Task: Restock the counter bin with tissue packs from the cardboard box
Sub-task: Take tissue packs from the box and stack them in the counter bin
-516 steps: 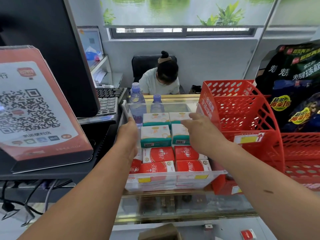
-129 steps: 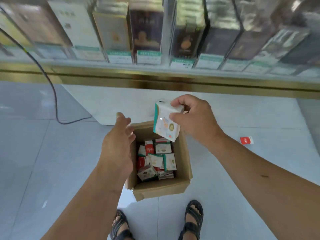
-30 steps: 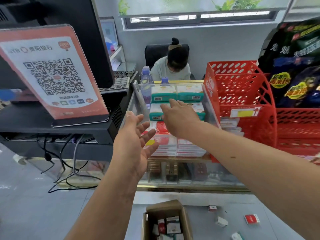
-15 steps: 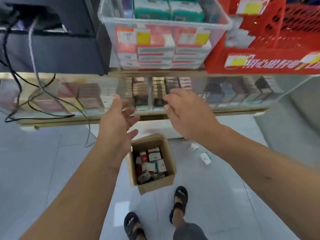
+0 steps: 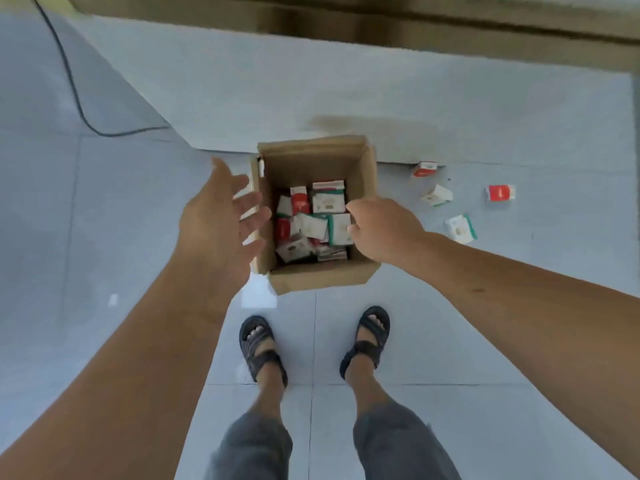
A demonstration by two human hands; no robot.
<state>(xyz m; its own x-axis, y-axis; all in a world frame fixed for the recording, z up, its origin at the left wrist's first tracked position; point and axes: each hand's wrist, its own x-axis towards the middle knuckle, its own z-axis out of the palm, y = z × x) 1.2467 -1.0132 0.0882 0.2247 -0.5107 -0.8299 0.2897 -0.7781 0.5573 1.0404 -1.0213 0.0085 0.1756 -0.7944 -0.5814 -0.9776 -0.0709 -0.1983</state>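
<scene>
While over the cardboard box (image 5: 313, 161), left hand (image 5: 216, 221) spread, right hand (image 5: 382, 228) curled, grip unclear.

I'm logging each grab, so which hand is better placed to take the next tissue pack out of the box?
Probably the right hand. Its fingers sit inside the cardboard box, seemingly touching a green-edged tissue pack. The left hand hangs open, outside the box's left wall, holding nothing.

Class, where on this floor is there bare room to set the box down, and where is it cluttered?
Bare tile lies left of the box, out to the cable, and behind it toward the counter base. Right of the box, four loose packs crowd the floor. Sandalled feet stand just in front.
</scene>
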